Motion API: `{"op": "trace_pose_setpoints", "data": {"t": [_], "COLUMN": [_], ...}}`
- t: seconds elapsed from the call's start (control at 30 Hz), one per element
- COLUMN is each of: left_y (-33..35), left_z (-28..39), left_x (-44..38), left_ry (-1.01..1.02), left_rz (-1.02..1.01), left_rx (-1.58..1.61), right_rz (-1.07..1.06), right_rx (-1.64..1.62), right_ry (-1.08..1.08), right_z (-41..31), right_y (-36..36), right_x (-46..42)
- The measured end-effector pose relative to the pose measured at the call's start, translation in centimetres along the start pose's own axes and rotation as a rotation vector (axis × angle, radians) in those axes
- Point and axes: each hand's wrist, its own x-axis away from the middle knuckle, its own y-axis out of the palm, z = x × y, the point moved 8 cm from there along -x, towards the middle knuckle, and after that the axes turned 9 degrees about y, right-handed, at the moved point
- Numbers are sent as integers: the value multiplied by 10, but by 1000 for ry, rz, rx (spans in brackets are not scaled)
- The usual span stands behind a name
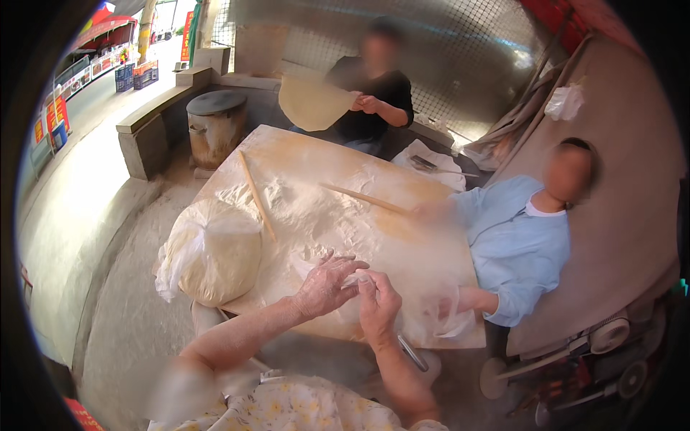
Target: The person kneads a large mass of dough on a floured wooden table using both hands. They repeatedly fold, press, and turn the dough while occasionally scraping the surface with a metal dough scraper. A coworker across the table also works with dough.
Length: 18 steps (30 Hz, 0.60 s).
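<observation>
My left hand [329, 285] and my right hand [379, 304] meet over the near part of a floured wooden board [318, 145]. Between their fingers they pinch a thin whitish, translucent piece [353, 278]; whether it is dough or plastic I cannot tell. Just beyond them lies a heap of white flour [323, 210]. A big knotted plastic bag of dough [215, 253] stands left of my left hand. One wooden rolling pin [257, 196] lies across the flour behind the bag. A metal-looking rod [413, 353] is at the board's near edge, beside my right forearm.
Across the board, a person in black holds up a dough sheet [315, 102]. At the right, a person in light blue has one hand by a rolling pin [366, 199], the other at a plastic bag [455, 315]. A lidded drum [216, 129] stands back left; fans stand lower right.
</observation>
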Motion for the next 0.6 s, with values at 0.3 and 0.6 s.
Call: {"op": "trace_pose_setpoints", "data": {"t": [0.3,0.6], "left_y": [-26,-41], "left_z": [21,-18], "left_x": [-11,2], "left_ry": [-14,-215], "left_rz": [210,335], "left_rx": [571,578], "right_rz": [-112,2], "right_rx": [109,-33], "right_ry": [65,282], "right_z": [49,52], "right_y": [6,-9], "right_x": [7,9]}}
